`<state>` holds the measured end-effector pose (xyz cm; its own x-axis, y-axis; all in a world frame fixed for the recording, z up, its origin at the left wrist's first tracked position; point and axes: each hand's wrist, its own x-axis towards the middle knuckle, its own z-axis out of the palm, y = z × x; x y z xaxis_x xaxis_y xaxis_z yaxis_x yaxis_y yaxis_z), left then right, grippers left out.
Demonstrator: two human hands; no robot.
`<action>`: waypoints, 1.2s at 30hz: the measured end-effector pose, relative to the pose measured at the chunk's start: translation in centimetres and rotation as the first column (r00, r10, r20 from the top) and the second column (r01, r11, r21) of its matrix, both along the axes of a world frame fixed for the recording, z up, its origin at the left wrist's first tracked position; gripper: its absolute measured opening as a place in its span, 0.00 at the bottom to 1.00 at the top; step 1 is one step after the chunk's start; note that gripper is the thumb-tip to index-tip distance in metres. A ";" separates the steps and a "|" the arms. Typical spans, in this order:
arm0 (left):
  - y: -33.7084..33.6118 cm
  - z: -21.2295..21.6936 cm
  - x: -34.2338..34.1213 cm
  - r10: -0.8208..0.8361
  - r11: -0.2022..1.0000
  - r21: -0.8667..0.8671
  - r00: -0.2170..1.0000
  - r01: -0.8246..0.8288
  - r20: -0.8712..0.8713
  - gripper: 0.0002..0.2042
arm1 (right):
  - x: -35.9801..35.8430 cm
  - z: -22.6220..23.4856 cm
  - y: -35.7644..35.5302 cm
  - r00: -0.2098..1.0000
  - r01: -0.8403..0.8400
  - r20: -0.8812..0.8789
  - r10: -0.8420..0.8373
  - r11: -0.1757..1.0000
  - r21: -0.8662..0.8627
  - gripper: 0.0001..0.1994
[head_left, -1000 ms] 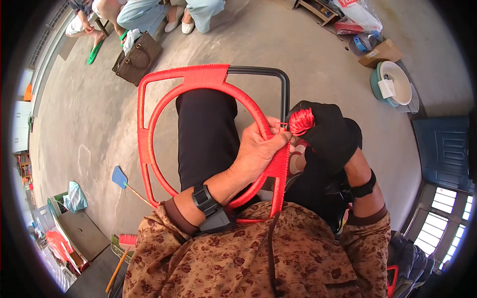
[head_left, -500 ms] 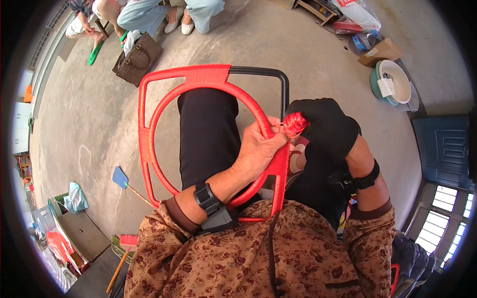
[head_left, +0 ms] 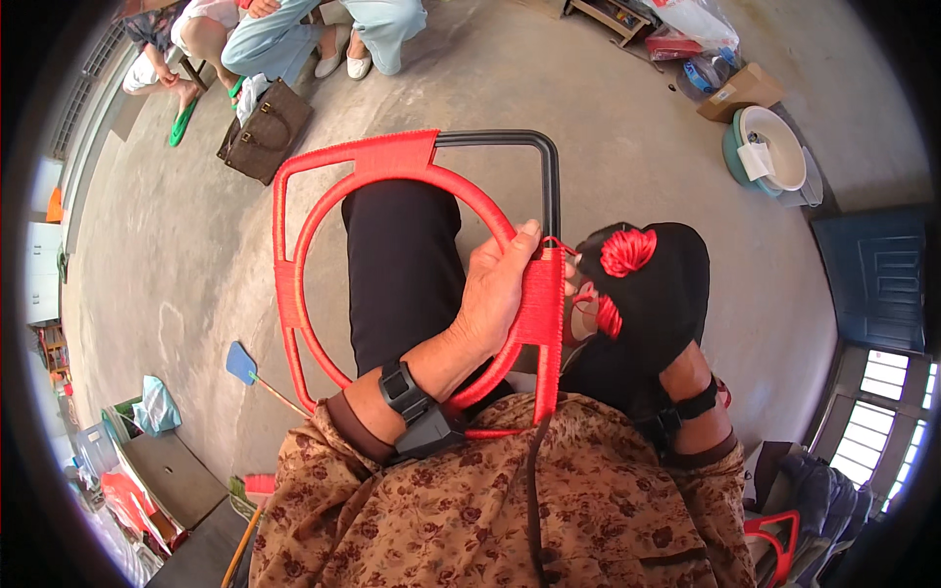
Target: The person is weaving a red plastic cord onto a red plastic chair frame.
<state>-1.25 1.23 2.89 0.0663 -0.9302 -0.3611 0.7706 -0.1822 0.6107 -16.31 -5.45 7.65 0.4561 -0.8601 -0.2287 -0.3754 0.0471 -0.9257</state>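
Note:
A square black tubular frame with a round inner ring (head_left: 302, 230) lies across my lap, mostly wrapped in red cord. Bare black tube (head_left: 549, 186) shows at its upper right corner. My left hand (head_left: 490, 294) is closed round the right side, its thumb against the wrapped edge near the end of the winding. A loose bundle of red cord (head_left: 627, 252) is against the black cloth at my right knee (head_left: 681, 260), with a second red clump (head_left: 608, 317) below it. My right forearm (head_left: 691, 387) shows to the wrist; beyond, the hand is lost against black.
A brown handbag (head_left: 265, 132) stands on the concrete floor near seated people's legs (head_left: 265, 39). At far right are stacked basins (head_left: 774, 147) and a cardboard box (head_left: 742, 91). A blue fly swatter (head_left: 240, 363) and a broom (head_left: 259, 487) are at left.
The red cord bundle has moved right, away from the frame's edge. My right forearm has drawn back toward my body. My left hand keeps its hold, with its thumb now higher along the frame.

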 end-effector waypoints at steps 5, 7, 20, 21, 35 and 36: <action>-0.2 -0.2 -0.3 -0.003 1.000 0.003 0.998 0.002 0.069 0.12 | -0.3 -0.6 1.8 0.997 0.046 0.059 -0.044 0.999 -0.027 0.10; -0.2 -0.2 -0.4 0.025 1.000 0.001 0.997 -0.025 0.073 0.11 | -0.1 -0.9 1.8 0.999 0.037 0.009 -0.036 0.996 -0.081 0.12; -0.3 -0.7 -0.8 0.106 0.993 0.046 0.992 -0.110 0.069 0.07 | 1.9 -0.8 1.3 0.995 0.064 -0.061 -0.076 0.982 -0.179 0.13; -0.3 -0.7 -0.8 0.099 0.994 0.032 0.994 -0.100 0.048 0.07 | 1.9 -0.7 1.2 0.995 0.055 -0.069 -0.068 0.983 -0.175 0.13; -0.3 -0.6 -0.1 0.085 0.993 0.081 0.996 -0.087 0.028 0.09 | 1.9 -1.4 1.6 0.995 0.086 -0.032 -0.089 0.993 -0.084 0.14; -0.3 -0.6 0.0 0.060 0.994 0.094 0.998 -0.061 0.019 0.09 | 1.9 -1.4 1.6 0.994 0.111 -0.013 -0.112 0.993 -0.042 0.14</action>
